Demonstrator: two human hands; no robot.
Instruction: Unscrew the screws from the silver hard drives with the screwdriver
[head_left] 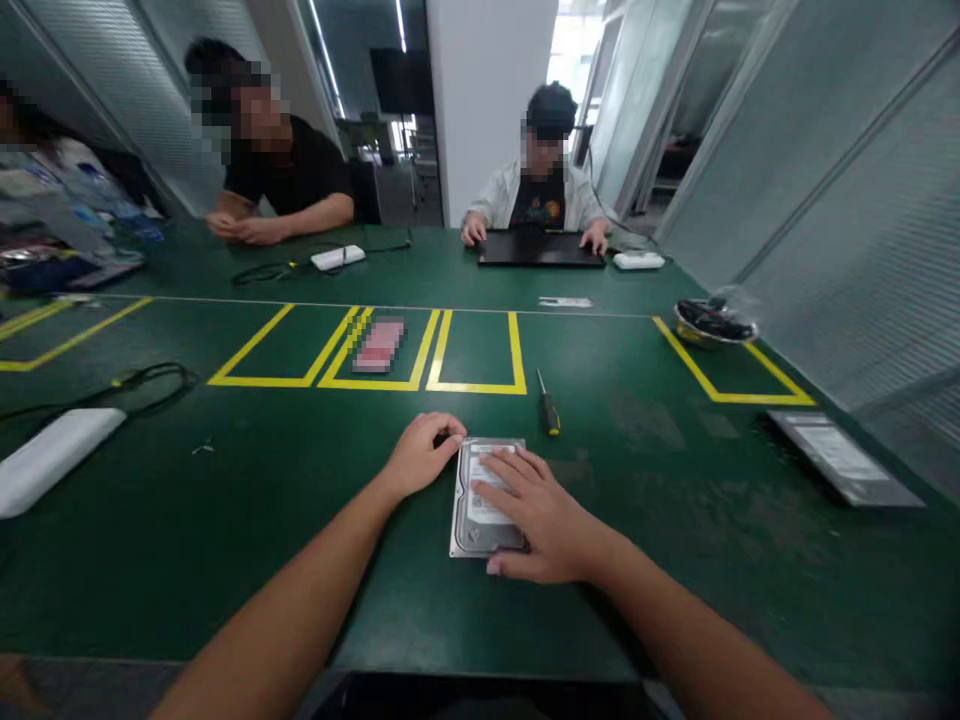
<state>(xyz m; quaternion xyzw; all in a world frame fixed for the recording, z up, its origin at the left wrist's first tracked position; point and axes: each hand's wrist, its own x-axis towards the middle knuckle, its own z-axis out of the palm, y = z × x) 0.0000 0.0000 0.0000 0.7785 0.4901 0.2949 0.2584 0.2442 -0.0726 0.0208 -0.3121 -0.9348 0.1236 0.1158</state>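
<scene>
A silver hard drive (469,530) with a white label lies flat on the green table in front of me. My right hand (536,510) rests across its label and right side, fingers spread and thumb at the near edge. At the drive's far left corner is my left hand (425,452), its fingers curled and thumb and fingertips brought together there. Whatever those fingertips pinch, if anything, is too small to make out. Just beyond the drive, to the right, a screwdriver (550,412) with a black and yellow handle lies on the table.
Yellow tape (480,388) marks boxes across the table, one holding a pinkish blurred item (379,346). At right are a flat metal-cased device (844,458) and a bowl (716,325) of dark parts. Small screws (202,448) and a white power bank-like block (56,460) lie left. People sit opposite.
</scene>
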